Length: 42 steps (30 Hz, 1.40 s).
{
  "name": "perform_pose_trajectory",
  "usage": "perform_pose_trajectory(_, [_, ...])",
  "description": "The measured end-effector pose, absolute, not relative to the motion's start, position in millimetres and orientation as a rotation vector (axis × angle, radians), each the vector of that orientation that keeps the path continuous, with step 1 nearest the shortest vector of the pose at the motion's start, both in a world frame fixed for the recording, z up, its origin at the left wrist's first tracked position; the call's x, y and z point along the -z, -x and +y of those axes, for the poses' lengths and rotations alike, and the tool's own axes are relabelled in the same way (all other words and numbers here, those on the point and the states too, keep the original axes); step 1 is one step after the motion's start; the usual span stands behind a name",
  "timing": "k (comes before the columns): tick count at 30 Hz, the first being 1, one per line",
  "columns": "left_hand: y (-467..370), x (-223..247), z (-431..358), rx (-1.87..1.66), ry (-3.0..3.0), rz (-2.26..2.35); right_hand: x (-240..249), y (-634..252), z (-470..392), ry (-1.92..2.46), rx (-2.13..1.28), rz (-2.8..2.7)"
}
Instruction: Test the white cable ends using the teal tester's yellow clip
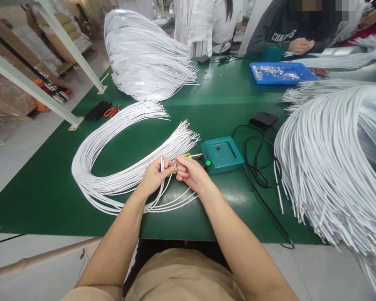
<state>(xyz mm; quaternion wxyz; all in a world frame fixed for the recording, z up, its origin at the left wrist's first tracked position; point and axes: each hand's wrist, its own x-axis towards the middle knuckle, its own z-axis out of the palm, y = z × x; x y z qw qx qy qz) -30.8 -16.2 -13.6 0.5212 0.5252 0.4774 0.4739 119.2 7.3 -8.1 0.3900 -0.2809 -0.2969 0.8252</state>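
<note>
My left hand (pixel 156 176) is closed around a few white cables (pixel 162 163), whose ends stick up past the fingers. Close beside it, my right hand (pixel 189 173) pinches the end of one white cable between thumb and fingertips. From my hands the cables loop down and left into a curved bundle of white cables (pixel 84 167) on the green table (pixel 50 192). Just right of my right hand stands a small teal machine (pixel 222 154) with a green button (pixel 208 163) and a metal rod pointing towards my fingers.
A large white cable heap (pixel 144 54) lies at the back, another cable heap (pixel 326 159) at the right. Black cords (pixel 253 167) run beside the machine. A phone (pixel 97 110), orange-handled scissors (pixel 112 111) and a blue tray (pixel 282 73) lie farther off. A co-worker's hands (pixel 301 46) are across the table.
</note>
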Motion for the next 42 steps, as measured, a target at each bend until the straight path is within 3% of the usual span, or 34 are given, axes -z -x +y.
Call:
perform_pose_trajectory(5, [34,14,-15,-1.142,-1.212,1.156,5,-117,5,0.742,-2.029,-0.732])
perform_pose_trajectory(13, [36,15,-16,-1.183,-1.203,1.144,4,-107,1,0.966,-1.653,-0.898])
perform_pose_trajectory(24, [37,13,-17,-1.113,-1.272,1.13,6,-114,3,1.009,-1.638,-1.042])
perform_pose_trajectory(31, [35,10,-17,-1.089,-0.758,0.882,5,-112,-5,1.137,-0.737,-1.725])
perform_pose_trajectory(33, [36,8,-15,-1.077,-0.672,0.883,5,-113,-6,1.105,-0.611,-1.856])
perform_pose_trajectory(37, [38,8,-12,-1.103,-0.653,0.96,7,-115,-6,1.088,-0.656,-1.87])
perform_pose_trajectory(42, [38,7,-14,-1.144,-0.736,0.995,6,-111,-3,1.122,-1.048,-1.557])
